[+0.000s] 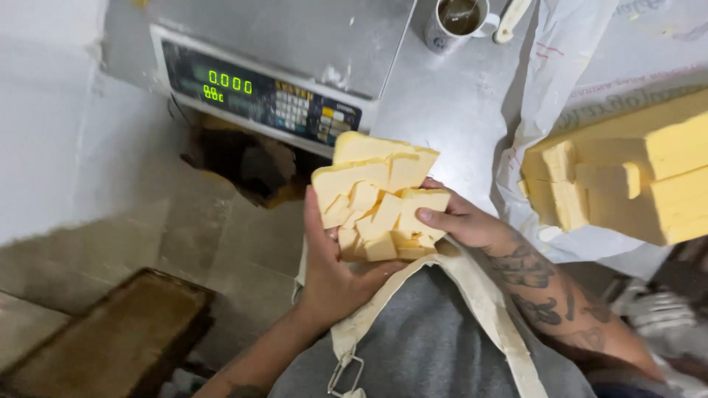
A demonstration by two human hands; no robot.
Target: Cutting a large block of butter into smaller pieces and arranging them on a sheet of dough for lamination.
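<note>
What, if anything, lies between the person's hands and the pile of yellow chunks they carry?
Nothing visible: the left hand cups the yellow chunks from below and the right hand presses their side, both touching directly.

Both hands hold a stack of pale yellow butter chunks [380, 195] in front of the person's chest. The left hand [332, 273] supports the stack from below and along its left side; the right hand [457, 221] presses against its right side, thumb on a chunk. Behind stands a digital scale [258, 92] with a lit green display. To the right, a large butter block [627, 177] rests on a white plastic sheet [560, 81]. A mug [457, 18] stands on the metal counter [442, 103].
</note>
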